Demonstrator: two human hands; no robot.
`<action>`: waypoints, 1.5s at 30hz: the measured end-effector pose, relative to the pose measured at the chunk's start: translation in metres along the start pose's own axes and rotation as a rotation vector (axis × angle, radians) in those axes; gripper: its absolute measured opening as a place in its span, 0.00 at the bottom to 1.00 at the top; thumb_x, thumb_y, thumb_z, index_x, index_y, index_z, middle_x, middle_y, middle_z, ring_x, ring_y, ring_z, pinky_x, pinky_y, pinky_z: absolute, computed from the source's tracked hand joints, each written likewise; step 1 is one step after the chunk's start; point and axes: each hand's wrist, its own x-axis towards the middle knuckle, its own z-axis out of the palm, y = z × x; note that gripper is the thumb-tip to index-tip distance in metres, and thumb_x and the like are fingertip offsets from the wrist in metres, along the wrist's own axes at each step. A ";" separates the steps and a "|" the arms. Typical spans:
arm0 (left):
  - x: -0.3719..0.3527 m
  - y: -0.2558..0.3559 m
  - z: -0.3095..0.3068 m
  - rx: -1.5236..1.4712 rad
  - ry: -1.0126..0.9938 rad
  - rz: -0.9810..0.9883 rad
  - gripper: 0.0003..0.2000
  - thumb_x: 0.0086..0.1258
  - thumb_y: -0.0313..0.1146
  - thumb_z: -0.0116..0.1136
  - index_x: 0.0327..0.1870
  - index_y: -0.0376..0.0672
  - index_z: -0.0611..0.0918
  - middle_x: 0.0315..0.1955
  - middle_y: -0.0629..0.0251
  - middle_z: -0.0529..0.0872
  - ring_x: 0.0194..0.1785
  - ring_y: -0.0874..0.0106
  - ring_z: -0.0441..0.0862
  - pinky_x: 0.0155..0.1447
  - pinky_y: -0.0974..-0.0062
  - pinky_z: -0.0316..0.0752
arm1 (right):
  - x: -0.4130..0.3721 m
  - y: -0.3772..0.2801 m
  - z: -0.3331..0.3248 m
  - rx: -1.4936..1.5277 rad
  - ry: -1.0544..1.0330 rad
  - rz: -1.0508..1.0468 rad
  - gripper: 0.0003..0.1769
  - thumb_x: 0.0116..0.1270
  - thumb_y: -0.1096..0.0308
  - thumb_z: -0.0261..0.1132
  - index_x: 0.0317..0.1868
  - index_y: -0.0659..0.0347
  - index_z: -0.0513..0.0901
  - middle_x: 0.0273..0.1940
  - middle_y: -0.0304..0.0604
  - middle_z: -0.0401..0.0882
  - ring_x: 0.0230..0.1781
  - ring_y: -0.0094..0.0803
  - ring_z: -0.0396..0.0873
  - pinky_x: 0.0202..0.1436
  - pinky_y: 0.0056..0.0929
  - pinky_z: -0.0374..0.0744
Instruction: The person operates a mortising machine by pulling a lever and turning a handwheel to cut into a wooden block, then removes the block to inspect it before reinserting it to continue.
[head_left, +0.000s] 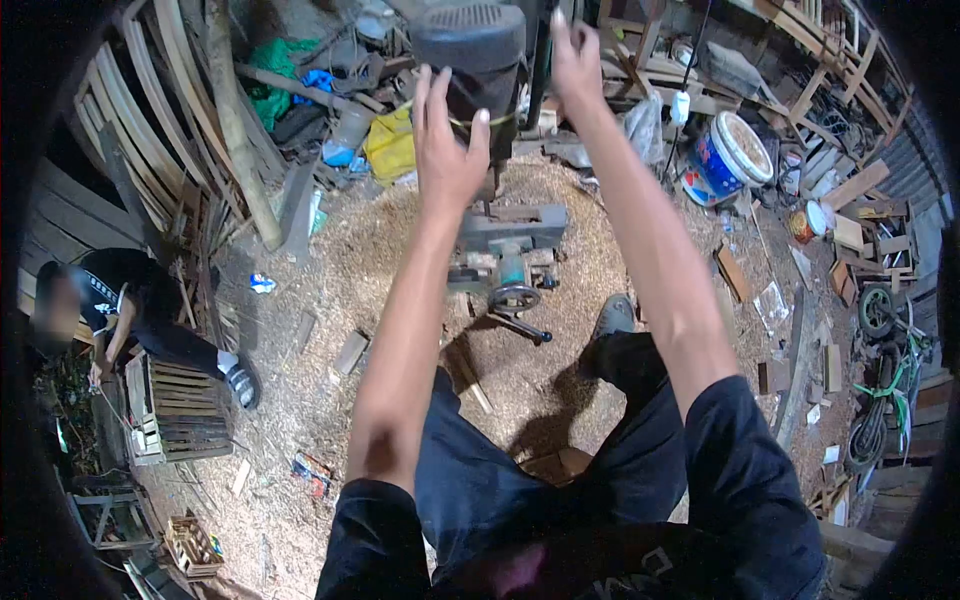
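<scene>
My left hand [450, 160] is raised, fingers spread and thumb apart, against the dark body of an upright drilling machine [468, 45] with a vented motor cover. My right hand [577, 75] is up beside the machine's dark column [541, 70], thumb and bent fingers apart, with no held thing showing. Beneath the machine head sits a metal vise [515, 235] with a handwheel [514, 299] and a crank handle [525, 329]. The drilling end above the vise is partly hidden by my left wrist.
Wood shavings [330, 290] cover the floor. At the left a person [130, 300] bends beside a slatted wooden crate [180, 408]. A white and blue bucket [728, 158] stands at the right, near a bicycle [880, 395] and scrap wood. Curved wooden strips [135, 115] lean at the back left.
</scene>
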 end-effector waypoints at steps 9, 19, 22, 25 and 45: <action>0.040 0.008 -0.027 -0.021 -0.234 -0.056 0.36 0.63 0.37 0.63 0.72 0.40 0.62 0.74 0.42 0.53 0.77 0.52 0.52 0.75 0.62 0.53 | 0.049 -0.088 0.003 0.248 -0.409 0.389 0.36 0.66 0.29 0.52 0.25 0.57 0.78 0.23 0.32 0.70 0.27 0.23 0.67 0.33 0.26 0.66; -0.029 0.027 -0.039 -0.084 -0.381 -0.222 0.31 0.64 0.34 0.63 0.68 0.37 0.68 0.69 0.43 0.65 0.74 0.55 0.61 0.74 0.65 0.56 | 0.009 -0.092 -0.033 0.070 -0.352 0.350 0.32 0.75 0.42 0.45 0.32 0.64 0.81 0.27 0.38 0.77 0.31 0.27 0.72 0.37 0.30 0.70; -0.044 0.036 -0.049 -0.173 -0.399 -0.302 0.30 0.64 0.34 0.62 0.67 0.36 0.68 0.66 0.45 0.69 0.73 0.56 0.63 0.74 0.66 0.57 | 0.005 -0.090 -0.034 0.197 -0.335 0.259 0.30 0.76 0.46 0.45 0.33 0.64 0.82 0.27 0.37 0.77 0.31 0.26 0.72 0.37 0.30 0.70; -0.050 0.024 -0.044 -0.101 -0.352 -0.191 0.32 0.66 0.34 0.60 0.70 0.37 0.63 0.71 0.44 0.61 0.75 0.55 0.57 0.75 0.67 0.54 | 0.001 -0.066 -0.033 0.328 -0.393 0.293 0.30 0.76 0.47 0.44 0.33 0.63 0.82 0.28 0.36 0.77 0.32 0.25 0.73 0.38 0.29 0.70; 0.016 0.009 -0.012 0.356 -0.544 -0.046 0.39 0.71 0.49 0.50 0.77 0.47 0.47 0.77 0.52 0.42 0.79 0.52 0.45 0.73 0.36 0.42 | -0.196 -0.080 -0.149 0.391 -0.378 0.009 0.17 0.69 0.63 0.50 0.25 0.66 0.73 0.26 0.39 0.71 0.31 0.27 0.69 0.39 0.28 0.67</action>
